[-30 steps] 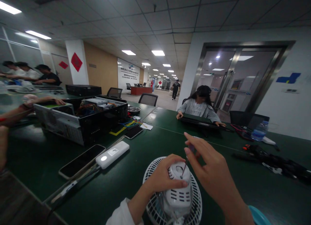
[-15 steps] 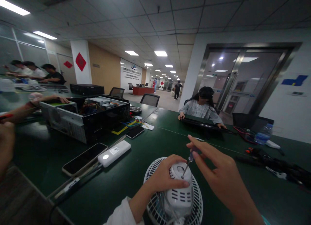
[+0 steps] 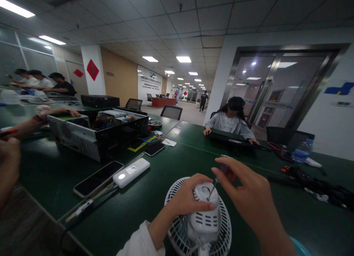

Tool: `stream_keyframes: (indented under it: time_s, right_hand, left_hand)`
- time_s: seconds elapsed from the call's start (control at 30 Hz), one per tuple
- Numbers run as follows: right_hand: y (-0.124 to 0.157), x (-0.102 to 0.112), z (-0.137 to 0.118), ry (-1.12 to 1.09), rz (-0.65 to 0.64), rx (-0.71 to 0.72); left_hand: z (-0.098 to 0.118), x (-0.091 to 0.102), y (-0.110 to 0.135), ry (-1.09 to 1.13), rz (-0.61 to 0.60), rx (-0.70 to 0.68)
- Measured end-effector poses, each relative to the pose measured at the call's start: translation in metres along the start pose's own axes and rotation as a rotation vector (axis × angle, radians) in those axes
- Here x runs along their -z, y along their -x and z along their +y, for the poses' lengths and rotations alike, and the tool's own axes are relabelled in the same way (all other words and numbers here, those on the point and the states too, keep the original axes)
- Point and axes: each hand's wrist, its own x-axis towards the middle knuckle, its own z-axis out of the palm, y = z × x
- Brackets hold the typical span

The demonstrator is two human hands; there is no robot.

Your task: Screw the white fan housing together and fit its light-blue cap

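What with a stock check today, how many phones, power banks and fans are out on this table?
Phones: 2
Power banks: 1
Fans: 1
Total: 4

Fan (image 3: 204, 223) on table (image 3: 155, 215), near edge. From fan: power bank (image 3: 131, 172) at ten o'clock, phone (image 3: 98, 178) just beyond its left side, computer case (image 3: 96, 136) farther out at eleven, seated person (image 3: 229, 121) at twelve, water bottle (image 3: 302, 150) at two.
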Motion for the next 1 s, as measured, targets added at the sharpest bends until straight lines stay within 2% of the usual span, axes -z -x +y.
stream_keyframes:
  time_s: [0.07,0.2,0.27,0.43,0.63,0.8,1.0]
  right_hand:
    - [-0.001,-0.002,-0.003,0.005,-0.002,-0.009]
    - [-0.001,0.003,-0.009,-0.129,-0.151,-0.008]
    - [-0.001,0.005,-0.01,-0.157,-0.178,0.0]
    - [-0.002,0.001,-0.01,-0.008,-0.03,-0.012]
    - [-0.001,-0.001,-0.009,-0.083,-0.017,0.012]
    - [-0.001,-0.008,-0.006,-0.008,0.048,0.007]
    - [-0.002,0.001,-0.003,-0.129,-0.132,-0.101]
  left_hand:
    - [0.001,0.0,0.0,0.003,-0.003,-0.001]
    - [0.003,-0.001,-0.001,-0.004,-0.007,-0.003]
    - [0.002,-0.001,0.0,-0.008,-0.004,-0.002]
    - [-0.001,-0.001,0.001,-0.009,-0.013,-0.007]
    - [-0.001,0.0,0.0,-0.027,-0.017,-0.017]
    - [-0.001,-0.001,0.0,-0.017,-0.016,-0.01]
    - [0.0,0.0,0.001,-0.017,-0.031,-0.003]
